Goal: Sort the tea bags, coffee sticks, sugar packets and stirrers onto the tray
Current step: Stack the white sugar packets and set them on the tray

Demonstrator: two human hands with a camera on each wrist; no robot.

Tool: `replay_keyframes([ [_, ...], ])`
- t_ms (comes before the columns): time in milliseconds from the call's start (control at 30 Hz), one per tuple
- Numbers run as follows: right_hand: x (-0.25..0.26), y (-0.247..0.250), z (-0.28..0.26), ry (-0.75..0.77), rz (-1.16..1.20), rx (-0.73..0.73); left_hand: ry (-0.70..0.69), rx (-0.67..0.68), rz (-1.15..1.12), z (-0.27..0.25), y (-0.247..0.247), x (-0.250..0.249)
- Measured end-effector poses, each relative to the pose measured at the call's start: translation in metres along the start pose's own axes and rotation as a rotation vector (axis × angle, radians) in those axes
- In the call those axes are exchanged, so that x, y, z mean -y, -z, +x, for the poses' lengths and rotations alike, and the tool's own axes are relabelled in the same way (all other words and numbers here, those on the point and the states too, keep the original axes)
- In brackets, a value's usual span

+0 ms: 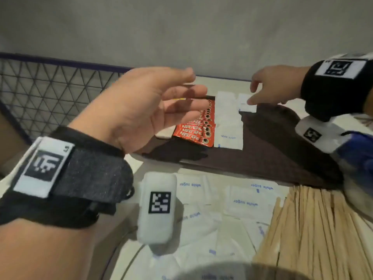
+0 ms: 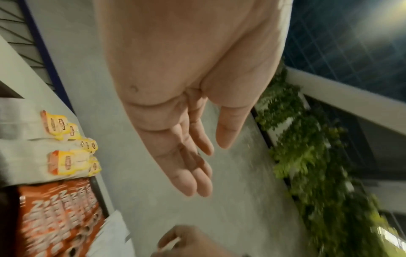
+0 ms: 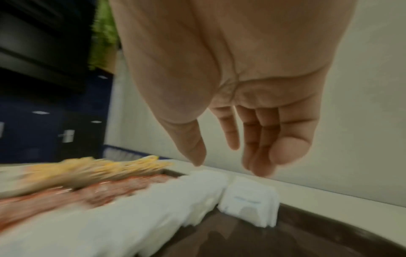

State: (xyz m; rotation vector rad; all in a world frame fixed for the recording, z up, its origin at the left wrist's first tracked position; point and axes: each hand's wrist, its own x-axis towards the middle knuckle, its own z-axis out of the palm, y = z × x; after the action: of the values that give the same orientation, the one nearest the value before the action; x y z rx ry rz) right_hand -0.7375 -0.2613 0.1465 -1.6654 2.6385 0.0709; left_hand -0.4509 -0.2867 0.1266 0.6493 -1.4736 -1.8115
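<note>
A dark brown tray (image 1: pixel 262 158) holds a row of red coffee sticks (image 1: pixel 198 129) and, to their right, a row of white sugar packets (image 1: pixel 228 122). Tea bags with yellow tags (image 2: pixel 66 147) lie left of the coffee sticks (image 2: pixel 59 217). At the tray's far edge stands a small stack of sugar packets (image 1: pixel 247 105). My right hand (image 1: pixel 253 93) reaches down over that stack (image 3: pixel 248 200), fingers loose and holding nothing; I cannot tell if the fingertips touch it. My left hand (image 1: pixel 193 85) hovers palm-up above the tray's left part, fingers straight and empty.
Loose sugar packets (image 1: pixel 222 209) are strewn on the pale table in front of the tray. A pile of wooden stirrers (image 1: pixel 312 229) lies at the front right. A black wire-mesh panel (image 1: pixel 50 93) stands at the left, and a grey wall rises behind the tray.
</note>
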Motion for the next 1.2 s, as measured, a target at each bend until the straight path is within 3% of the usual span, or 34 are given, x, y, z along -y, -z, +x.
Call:
replay_keyframes([
  [133, 0.045, -0.001, -0.101, 0.338, 0.111, 0.184, -0.088, -0.064, 0.183, -0.024, 0.017, -0.034],
  [267, 0.089, -0.005, -0.152, 0.500, 0.162, 0.363, -0.070, -0.065, 0.659, -0.066, 0.025, -0.047],
  [367, 0.115, -0.023, -0.162, 0.552, 0.002, 0.469, 0.137, 0.100, 1.209, -0.104, 0.028, -0.036],
  [467, 0.132, -0.039, -0.172, 0.523, -0.170, 0.473, 0.398, 0.313, 1.497, -0.135, 0.025, -0.015],
  [600, 0.151, -0.041, -0.186, 0.491, -0.218, 0.359, 0.415, 0.392, 1.610, -0.164, 0.004, 0.019],
  [833, 0.158, -0.044, -0.198, 0.463, -0.155, 0.281, 0.235, 0.140, 1.478, -0.160, -0.002, 0.054],
  [1000, 0.151, -0.039, -0.199, 0.362, 0.126, 0.417, 0.233, 0.084, 1.453, -0.158, 0.004, 0.051],
  [1200, 0.137, -0.028, -0.207, 0.339, 0.065, 0.563, 0.212, 0.122, 1.480, -0.161, 0.011, 0.049],
])
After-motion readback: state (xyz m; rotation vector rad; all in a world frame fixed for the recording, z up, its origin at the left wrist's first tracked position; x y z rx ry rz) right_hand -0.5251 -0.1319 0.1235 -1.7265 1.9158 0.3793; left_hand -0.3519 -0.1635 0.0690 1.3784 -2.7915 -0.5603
